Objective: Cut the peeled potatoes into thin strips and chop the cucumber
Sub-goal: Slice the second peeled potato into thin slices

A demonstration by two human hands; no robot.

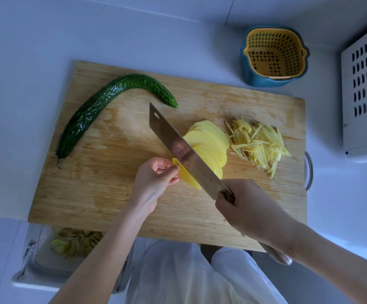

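left hand pinches thin potato stub tight against cleaver gripped by right hand, cucumber uncut well beyond left hand; stub may slip, blade nicking fingertips.

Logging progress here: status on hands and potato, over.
Left hand pinches a potato slice; right hand grips cleaver. Slices fanned, strips piled right; cucumber whole. Nothing in the way.

cucumber left on board, strips right, slices btwn.
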